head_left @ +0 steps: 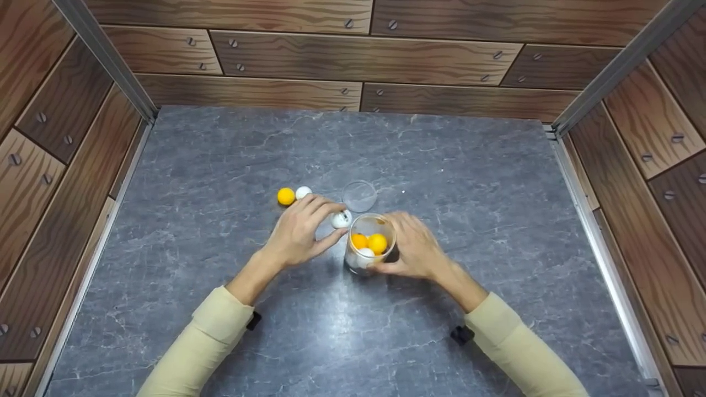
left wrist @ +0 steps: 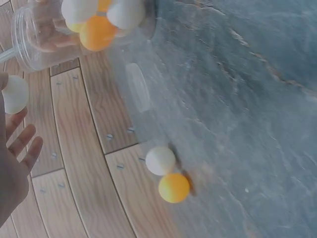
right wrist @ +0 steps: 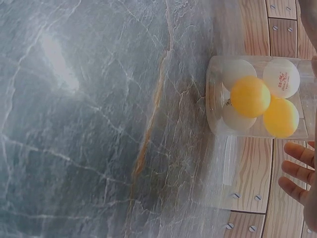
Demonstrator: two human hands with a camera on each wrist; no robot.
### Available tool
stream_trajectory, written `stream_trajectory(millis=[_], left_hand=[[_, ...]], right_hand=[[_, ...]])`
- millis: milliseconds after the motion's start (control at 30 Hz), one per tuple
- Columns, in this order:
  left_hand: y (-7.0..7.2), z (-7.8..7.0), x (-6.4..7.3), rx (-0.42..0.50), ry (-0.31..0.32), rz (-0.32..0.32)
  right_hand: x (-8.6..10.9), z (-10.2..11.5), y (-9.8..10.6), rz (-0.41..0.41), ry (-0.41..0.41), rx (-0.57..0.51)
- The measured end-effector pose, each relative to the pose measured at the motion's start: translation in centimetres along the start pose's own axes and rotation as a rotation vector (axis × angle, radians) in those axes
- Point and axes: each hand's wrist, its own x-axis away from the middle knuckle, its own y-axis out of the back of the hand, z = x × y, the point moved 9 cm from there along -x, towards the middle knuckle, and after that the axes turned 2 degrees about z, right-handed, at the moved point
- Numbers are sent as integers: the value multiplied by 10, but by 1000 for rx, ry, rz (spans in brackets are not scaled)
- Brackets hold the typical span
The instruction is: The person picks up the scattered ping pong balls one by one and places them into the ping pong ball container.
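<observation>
A white ping-pong ball (head_left: 341, 219) is pinched between the thumb and fingers of my left hand (head_left: 300, 230), right beside the rim of a clear plastic jar (head_left: 356, 269). My right hand (head_left: 416, 248) grips the jar's right side, thumb in front and fingers behind. Inside the upright jar lie several balls, among them an orange ball (right wrist: 250, 96) and a white ball with red print (right wrist: 281, 78). In the left wrist view the held ball (left wrist: 16, 94) shows close to the jar's mouth.
Behind my left hand, an orange ball (head_left: 285, 196) and a white ball (head_left: 303, 192) lie side by side on the grey marbled table (head_left: 220, 149). A clear round lid (head_left: 359, 196) lies flat behind the jar. Wood-patterned walls (head_left: 364, 55) enclose the back and both sides.
</observation>
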Motion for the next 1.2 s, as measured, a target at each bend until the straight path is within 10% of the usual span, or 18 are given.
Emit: stream_trajectory(millis=[1200], left_hand=[[-40, -29, -17, 157, -60, 119]], right_hand=[[1, 0, 0, -22, 16, 35]])
